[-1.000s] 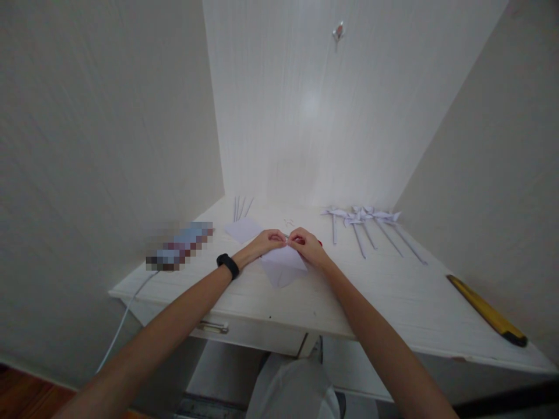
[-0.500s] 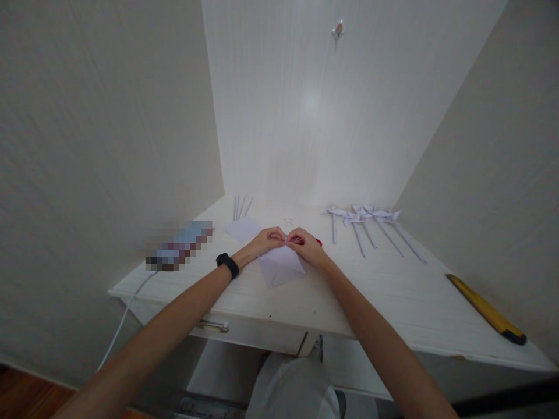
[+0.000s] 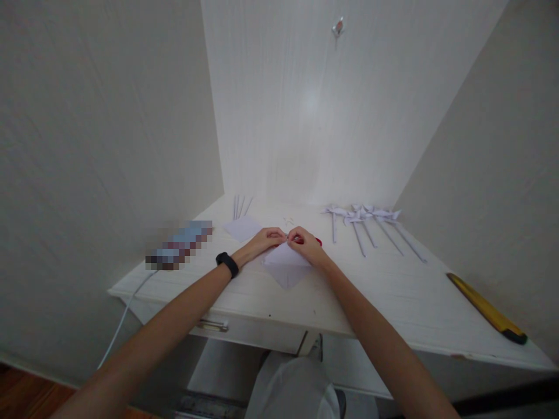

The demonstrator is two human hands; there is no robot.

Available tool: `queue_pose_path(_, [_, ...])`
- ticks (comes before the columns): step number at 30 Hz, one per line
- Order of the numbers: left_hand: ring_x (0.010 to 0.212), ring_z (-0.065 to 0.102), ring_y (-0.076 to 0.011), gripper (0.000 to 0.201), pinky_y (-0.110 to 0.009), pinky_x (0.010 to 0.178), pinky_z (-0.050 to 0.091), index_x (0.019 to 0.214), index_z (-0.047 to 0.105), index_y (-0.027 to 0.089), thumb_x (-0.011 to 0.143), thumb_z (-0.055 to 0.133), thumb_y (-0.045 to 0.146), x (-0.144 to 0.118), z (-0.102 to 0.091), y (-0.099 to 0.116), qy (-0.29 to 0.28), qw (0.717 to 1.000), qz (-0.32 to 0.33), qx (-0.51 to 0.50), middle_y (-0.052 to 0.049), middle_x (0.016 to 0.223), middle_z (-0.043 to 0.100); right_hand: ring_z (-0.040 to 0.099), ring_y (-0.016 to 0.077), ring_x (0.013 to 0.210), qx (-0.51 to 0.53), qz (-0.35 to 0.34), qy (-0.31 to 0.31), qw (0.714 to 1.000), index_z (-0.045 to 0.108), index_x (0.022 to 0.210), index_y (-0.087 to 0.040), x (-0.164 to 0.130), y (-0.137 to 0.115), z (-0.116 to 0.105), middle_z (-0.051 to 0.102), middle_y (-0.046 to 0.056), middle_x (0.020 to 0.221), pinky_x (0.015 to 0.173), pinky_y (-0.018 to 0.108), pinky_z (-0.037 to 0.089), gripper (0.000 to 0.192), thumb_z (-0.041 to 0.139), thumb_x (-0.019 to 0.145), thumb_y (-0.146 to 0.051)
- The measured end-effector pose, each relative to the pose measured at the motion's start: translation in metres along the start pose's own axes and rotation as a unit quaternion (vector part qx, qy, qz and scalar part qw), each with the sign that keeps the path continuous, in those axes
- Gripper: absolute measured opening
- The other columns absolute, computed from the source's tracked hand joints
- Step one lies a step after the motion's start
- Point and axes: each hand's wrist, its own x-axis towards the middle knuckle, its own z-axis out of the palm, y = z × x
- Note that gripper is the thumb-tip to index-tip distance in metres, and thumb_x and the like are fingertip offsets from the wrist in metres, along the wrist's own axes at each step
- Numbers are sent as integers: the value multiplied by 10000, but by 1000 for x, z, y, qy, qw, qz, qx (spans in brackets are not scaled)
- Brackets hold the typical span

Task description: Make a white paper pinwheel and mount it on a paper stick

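a pixelated patch on the counter hides whatever lies there. a red thing shows only as a sliver behind the right hand. what the fingertips pinch at the paper's top is too small to tell. both arms run off the bottom edge.

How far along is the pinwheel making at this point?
Several finished pinwheels lie in a row on the desk. In hand: left hand and right hand pinch one paper sheet. Left: spare paper and sticks.
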Motion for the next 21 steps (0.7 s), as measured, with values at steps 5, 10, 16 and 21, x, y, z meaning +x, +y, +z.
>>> queue_pose_path(5, [674, 539, -110, 253, -228, 650, 376, 802, 642, 120, 671, 679, 333, -1, 0, -1, 0, 1000, -16, -15, -31, 751, 628, 516, 132, 749, -15, -26, 8, 1000, 524, 718, -192, 0, -1, -2, 560, 6, 790, 695, 274, 425, 38, 540, 716, -227])
queue_pose_path(10, [732, 571, -125, 266, -253, 732, 402, 837, 670, 113, 676, 687, 323, -1, 0, -1, -13, 999, -21, -36, -63, 835, 661, 520, 136, 774, -15, -40, 16, 999, 528, 743, -194, 1, -1, -3, 561, 10, 806, 716, 283, 428, 54, 542, 731, -244])
queue_pose_path(16, [735, 574, -129, 287, -256, 739, 403, 861, 683, 115, 671, 696, 330, -1, 0, 0, -19, 999, -18, -37, -67, 842, 668, 524, 140, 817, 0, -58, 15, 998, 523, 750, -199, 0, -1, -1, 556, 9, 838, 757, 298, 433, 63, 546, 742, -257])
queue_pose_path(21, [736, 566, -129, 275, -249, 729, 397, 841, 684, 113, 656, 707, 316, -2, 0, 2, -19, 999, -19, -37, -63, 827, 664, 521, 144, 839, -11, -81, 16, 997, 529, 766, -201, 0, -1, 0, 547, 11, 849, 774, 301, 425, 60, 550, 753, -256])
